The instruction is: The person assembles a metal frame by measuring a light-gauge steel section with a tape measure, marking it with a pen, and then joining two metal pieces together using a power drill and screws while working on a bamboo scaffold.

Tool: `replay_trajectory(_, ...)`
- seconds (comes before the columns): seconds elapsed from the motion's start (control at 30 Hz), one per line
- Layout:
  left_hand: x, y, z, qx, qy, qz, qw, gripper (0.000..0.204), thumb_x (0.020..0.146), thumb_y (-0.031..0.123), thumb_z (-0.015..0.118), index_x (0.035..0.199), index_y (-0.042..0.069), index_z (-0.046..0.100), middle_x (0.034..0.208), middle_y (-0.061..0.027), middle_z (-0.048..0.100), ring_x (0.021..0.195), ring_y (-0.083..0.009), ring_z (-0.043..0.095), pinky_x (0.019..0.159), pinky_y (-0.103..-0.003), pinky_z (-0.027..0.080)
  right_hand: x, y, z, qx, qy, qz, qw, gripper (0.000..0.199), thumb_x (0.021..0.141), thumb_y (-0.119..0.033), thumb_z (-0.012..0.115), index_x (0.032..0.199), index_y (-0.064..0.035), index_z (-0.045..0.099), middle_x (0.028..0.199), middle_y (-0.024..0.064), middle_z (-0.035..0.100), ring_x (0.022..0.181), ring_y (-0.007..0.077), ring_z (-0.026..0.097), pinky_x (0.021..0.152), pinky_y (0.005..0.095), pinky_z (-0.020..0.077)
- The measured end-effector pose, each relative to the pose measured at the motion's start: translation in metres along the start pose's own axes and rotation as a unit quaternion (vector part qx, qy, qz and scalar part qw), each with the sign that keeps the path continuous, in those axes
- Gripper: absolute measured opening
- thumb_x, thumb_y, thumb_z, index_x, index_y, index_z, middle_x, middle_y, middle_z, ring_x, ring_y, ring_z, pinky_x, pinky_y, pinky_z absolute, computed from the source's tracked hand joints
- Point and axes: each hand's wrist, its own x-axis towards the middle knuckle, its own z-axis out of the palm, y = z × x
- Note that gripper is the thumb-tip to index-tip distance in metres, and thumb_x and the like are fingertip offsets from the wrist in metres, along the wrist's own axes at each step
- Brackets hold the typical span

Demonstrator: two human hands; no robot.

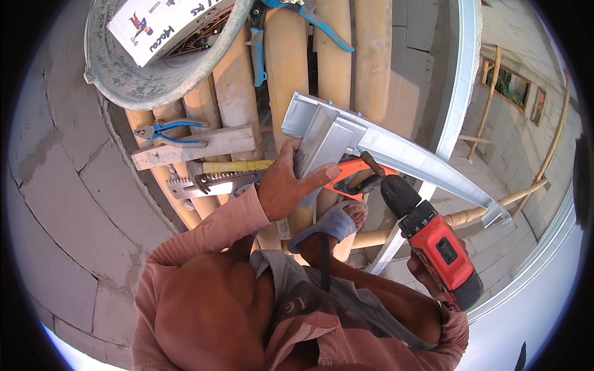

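My left hand (279,188) grips a short grey metal channel (323,141), thumb on one side and fingers behind. The short piece lies across the end of a long silvery metal channel (411,147), which stretches away to the right. A few small screw heads show on the long channel's far edge. In my right hand (422,272) is a red and black cordless drill (440,247), held at an angle. Its dark bit (370,162) points toward the joint of the two channels; whether it touches is unclear.
Bamboo poles (372,55) form the platform. On it lie a saw with an orange handle (378,166), a yellow-handled hammer (238,166), a wood block (198,147), blue pliers (176,125) and blue-handled snips (258,59). A bucket (139,89) holds a white box (158,31) and screws.
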Motion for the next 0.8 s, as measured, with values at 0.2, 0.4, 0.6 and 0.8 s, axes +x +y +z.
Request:
replay_trajectory(0.2,-0.003,-0.006,-0.003,-0.035,0.0,-0.013,0.999,0.101,0.086,0.057,0.078,0.145,-0.01,0.03,0.129,-0.0246,0.06,0.12,-0.0256,0.06,0.102,-0.036,0.048,0.017,-0.001,-0.001,-0.074,-0.003,-0.039,0.997,0.035,0.083,-0.009,0.077,0.117,-0.0035,0.067,0.099,0.0075,0.069,0.083,0.0229,0.068,0.077,0.0338,0.0549)
replay_trajectory(0.4,0.002,0.0,0.0,-0.01,-0.003,0.013,1.0,0.084,0.09,0.047,0.079,0.139,-0.005,0.036,0.124,-0.0185,0.06,0.115,-0.0221,0.058,0.101,-0.036,0.047,0.047,0.03,-0.005,-0.087,-0.027,-0.245,0.965,0.076,0.08,-0.021,0.086,0.146,-0.0022,0.053,0.126,0.0173,0.07,0.107,0.0321,0.073,0.092,0.0378,0.0566)
replay_trajectory(0.6,0.003,-0.008,-0.001,0.007,-0.01,0.026,1.0,0.074,0.094,0.046,0.071,0.142,0.001,0.037,0.12,-0.013,0.058,0.103,-0.0213,0.064,0.091,-0.036,0.053,0.076,0.043,0.003,-0.014,-0.093,-0.295,0.951,0.062,0.082,-0.014,0.081,0.138,-0.0046,0.058,0.126,0.0178,0.066,0.101,0.0341,0.071,0.082,0.0383,0.0562)
replay_trajectory(0.8,0.002,-0.002,-0.001,-0.007,-0.008,0.011,1.0,0.073,0.092,0.043,0.078,0.135,-0.003,0.04,0.122,-0.0163,0.06,0.113,-0.0218,0.058,0.101,-0.038,0.047,0.087,0.042,0.012,-0.016,-0.058,-0.321,0.945,0.048,0.08,-0.01,0.08,0.125,-0.0046,0.063,0.12,0.0159,0.064,0.092,0.0333,0.07,0.077,0.0385,0.0557)
